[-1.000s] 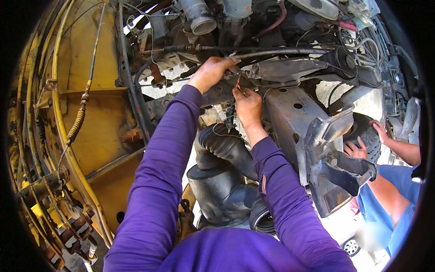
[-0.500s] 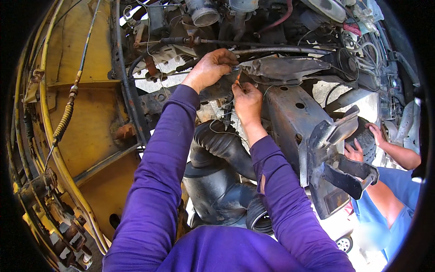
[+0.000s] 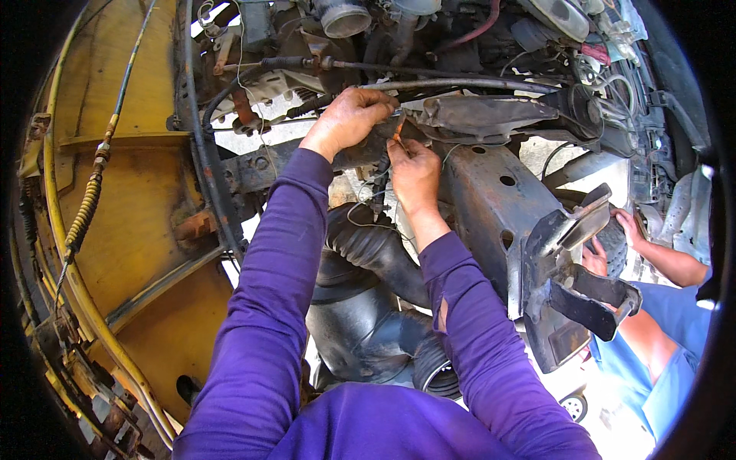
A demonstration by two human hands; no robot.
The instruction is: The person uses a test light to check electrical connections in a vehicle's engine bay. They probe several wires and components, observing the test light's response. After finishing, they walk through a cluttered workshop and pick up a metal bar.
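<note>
1. Firstly, mind the slim, bright-orange piece [image 3: 397, 133]: it juts up from the fingertips of the bare right hand [image 3: 415, 175], just below the left fingertips.
2. The right hand, at five o'clock of it, has thumb and fingers closed in a pinch; a light, steady grip seems best.
3. The bare left hand [image 3: 349, 120], toward ten o'clock, has its fingers bent and drawn together; I cannot tell what they hold. Bracing it should help alignment.
4. Beware the crumpled, dark-grey cover [image 3: 491, 113], just above three o'clock; it could snag knuckles.
5. Keep the right wrist clear of the dark steel beam with round holes [image 3: 483, 192], at four o'clock.
6. Avoid leaning on the black, ribbed rubber duct [image 3: 366, 239], toward seven o'clock.
</note>
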